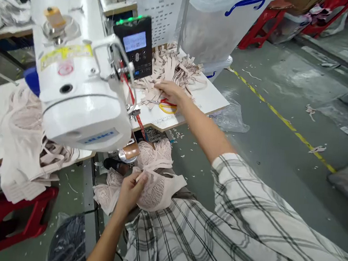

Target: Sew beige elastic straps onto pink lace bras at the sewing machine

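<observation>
A pale pink lace bra [156, 190] hangs over the lap, its edge pinched in my left hand [132, 190] below the sewing machine head. My right hand [171, 91] reaches over the white table, its fingers closed at the near edge of a pile of pale fabric straps [176, 67]; whether a strap is between the fingertips is hard to tell. Scissors with red and yellow handles [168, 107] lie just under that hand. The white sewing machine [84, 110] stands left of both hands, with more lace cups [155, 153] beneath its needle area.
A control panel with a lit screen [134, 46] stands behind the machine. More pink garments [24, 133] drape over the table's left part. Clear plastic bins [213, 28] are at the back. A red stool [29, 219] is at the lower left.
</observation>
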The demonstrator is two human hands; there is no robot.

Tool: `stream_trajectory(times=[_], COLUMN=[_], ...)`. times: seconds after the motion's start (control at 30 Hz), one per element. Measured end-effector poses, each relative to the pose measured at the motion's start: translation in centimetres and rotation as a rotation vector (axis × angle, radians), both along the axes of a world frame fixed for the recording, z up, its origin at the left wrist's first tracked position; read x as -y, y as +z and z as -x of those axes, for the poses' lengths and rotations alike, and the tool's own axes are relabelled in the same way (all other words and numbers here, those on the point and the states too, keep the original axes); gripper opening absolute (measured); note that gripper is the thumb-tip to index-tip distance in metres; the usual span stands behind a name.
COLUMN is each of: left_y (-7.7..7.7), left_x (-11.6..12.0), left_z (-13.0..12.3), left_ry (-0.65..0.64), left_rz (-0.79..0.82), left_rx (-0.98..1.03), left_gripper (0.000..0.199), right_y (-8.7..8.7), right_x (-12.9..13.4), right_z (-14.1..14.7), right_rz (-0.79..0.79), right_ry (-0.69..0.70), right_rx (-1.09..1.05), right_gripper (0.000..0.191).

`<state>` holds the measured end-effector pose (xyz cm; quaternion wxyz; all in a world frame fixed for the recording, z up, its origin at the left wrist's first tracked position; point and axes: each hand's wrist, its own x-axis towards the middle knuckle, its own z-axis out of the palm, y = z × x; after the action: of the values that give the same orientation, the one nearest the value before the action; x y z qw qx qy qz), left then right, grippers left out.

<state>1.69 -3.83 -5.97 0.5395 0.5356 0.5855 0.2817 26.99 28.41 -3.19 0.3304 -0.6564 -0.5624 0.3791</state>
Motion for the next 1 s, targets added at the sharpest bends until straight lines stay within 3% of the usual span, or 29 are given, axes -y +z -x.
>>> stream_trajectory(times=[0.07, 0.1, 0.17, 0.2, 0.3, 0.37, 0.57, 0.7, 0.8, 0.9, 1.0], left_y=[0.8, 1.2, 1.8, 2.0, 2.3, 2.4, 2.5, 3.1, 3.2, 2.3, 0.9], left_x=[-0.5, -0.7, -1.2, -1.4, -1.5, -1.5, -1.2, -1.2, -0.9, 0.2, 1.4], left_z=[0.5, 0.8, 1.4, 1.7, 2.5, 2.8, 2.9, 2.9, 2.2, 0.4, -1.2], left_ry=[0.005, 0.011, 0.008, 0.008, 0.005, -0.010, -0.157, -0.231, -0.250, -0.186, 0.038], left_rz=[-0.036, -0.035, -0.018, -0.016, -0.049, -0.066, -0.093, -0.113, -0.241, -0.361, -0.348], left_rx=[-0.045, -0.045, -0.018, -0.003, 0.004, 0.001, 0.001, -0.053, -0.111, -0.116, -0.174], left_gripper=[0.045, 0.044, 0.041, 0.041, 0.038, 0.038, 0.037, 0.045, 0.032, 0.024, 0.029], right_y=[-0.6, -1.0, -1.6, -1.8, -2.5, -2.7, -1.8, -0.8, -0.7, -1.1, -1.3], right_x=[4.3, 6.9, 12.8, 15.7, 22.9, 25.3, 26.0, 26.4, 27.0, 27.1, 26.5], right_z=[-0.4, -0.4, -0.2, 0.0, 1.0, 2.1, 5.2, 5.9, 6.0, 6.2, 6.3], right_rz=[-0.005, 0.001, 0.097, 0.173, 0.277, 0.266, 0.149, 0.052, 0.048, 0.132, 0.236], right_ry=[0.055, 0.069, 0.133, 0.198, 0.384, 0.477, 0.741, 0.707, 0.643, 0.557, 0.483], right_rx=[-0.247, -0.482, -0.880, -0.975, -1.023, -0.925, -0.668, -0.544, -0.555, -0.623, -0.666], right_gripper=[0.021, 0.018, 0.018, 0.022, 0.024, 0.020, 0.019, 0.021, 0.021, 0.023, 0.027])
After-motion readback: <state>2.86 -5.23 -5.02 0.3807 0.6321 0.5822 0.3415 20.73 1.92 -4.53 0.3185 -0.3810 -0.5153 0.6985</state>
